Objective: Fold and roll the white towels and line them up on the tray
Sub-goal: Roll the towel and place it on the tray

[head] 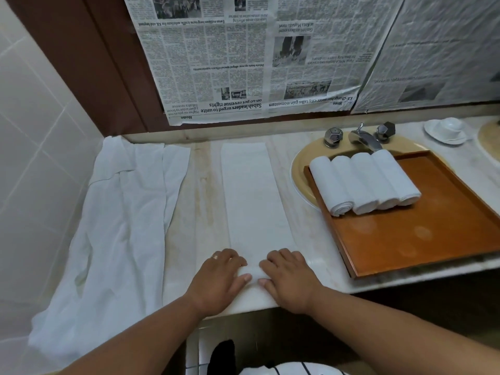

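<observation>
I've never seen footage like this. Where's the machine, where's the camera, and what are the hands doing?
There is no machine: a person works with bare hands. The picture comes from a camera worn on the head, looking down. On the pale marble counter lies a long folded white towel; the left hand and right hand grip its curled near end. Left of it sits a heap of loose white towels. To the right, a brown wooden tray holds four rolled white towels side by side.
</observation>
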